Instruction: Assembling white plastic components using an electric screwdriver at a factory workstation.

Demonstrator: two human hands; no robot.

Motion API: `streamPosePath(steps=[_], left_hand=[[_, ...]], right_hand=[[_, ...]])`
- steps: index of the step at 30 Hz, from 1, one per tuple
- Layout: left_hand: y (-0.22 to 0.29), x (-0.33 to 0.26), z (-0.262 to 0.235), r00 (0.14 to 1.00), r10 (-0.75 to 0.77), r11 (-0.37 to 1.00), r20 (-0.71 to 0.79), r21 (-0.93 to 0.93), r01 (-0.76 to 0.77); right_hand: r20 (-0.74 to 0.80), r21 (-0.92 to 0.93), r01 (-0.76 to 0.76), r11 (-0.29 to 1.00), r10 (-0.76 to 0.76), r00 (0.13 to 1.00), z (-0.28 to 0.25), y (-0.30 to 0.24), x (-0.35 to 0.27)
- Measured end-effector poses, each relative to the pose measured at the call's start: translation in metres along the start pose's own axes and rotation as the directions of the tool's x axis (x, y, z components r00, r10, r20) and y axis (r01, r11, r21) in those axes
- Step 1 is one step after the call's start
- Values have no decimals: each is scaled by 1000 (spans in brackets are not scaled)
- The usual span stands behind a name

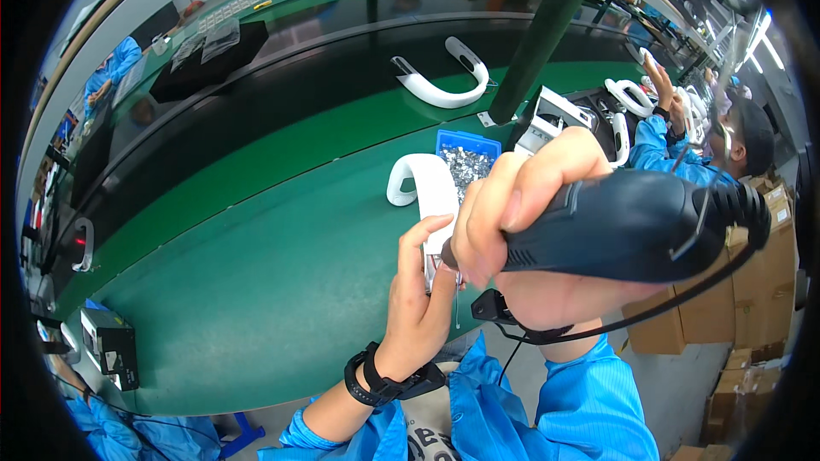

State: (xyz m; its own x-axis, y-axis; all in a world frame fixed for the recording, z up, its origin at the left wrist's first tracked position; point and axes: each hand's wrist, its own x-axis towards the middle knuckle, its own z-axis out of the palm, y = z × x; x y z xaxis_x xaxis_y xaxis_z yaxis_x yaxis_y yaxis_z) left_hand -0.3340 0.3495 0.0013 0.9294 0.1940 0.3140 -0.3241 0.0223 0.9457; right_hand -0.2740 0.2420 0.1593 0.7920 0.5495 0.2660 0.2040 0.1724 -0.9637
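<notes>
My left hand (417, 299) grips the near end of a white curved plastic band (429, 184) that arcs up over the green table. My right hand (521, 205) is wrapped around a black electric screwdriver (636, 224), whose tip meets the band just above my left fingers. A black cable (683, 290) loops from the tool's rear under my right wrist. A black wristband sits on my left wrist.
A blue tray of small metal screws (466, 159) stands just behind the band. Another white curved band (444, 90) lies on the dark conveyor (282, 102). A green post (547, 30) rises at right. A co-worker (683, 141) handles white bands to the right. Cardboard boxes (752, 290) stack at lower right.
</notes>
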Motion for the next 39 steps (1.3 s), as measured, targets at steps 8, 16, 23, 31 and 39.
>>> streamPosePath(steps=[8,16,23,31,39], left_hand=[[-5,-5,-9,1000,4,1000,12,-20,-4],[1,-7,-34,989,-114,980,97,-152,128],[-7,8,-106,998,-29,994,60,-105,35],[-39,109,-181,957,182,535,226,793,-290],[-110,152,-230,917,388,33,96,993,-117]], right_hand=[[23,392,299,870,-335,942,5,47,9],[-4,461,509,727,-572,820,-1,41,16],[-424,372,561,740,-401,812,-25,67,-30],[-493,144,414,899,-298,818,-46,116,-70],[-440,200,406,892,-288,850,-63,115,-62]])
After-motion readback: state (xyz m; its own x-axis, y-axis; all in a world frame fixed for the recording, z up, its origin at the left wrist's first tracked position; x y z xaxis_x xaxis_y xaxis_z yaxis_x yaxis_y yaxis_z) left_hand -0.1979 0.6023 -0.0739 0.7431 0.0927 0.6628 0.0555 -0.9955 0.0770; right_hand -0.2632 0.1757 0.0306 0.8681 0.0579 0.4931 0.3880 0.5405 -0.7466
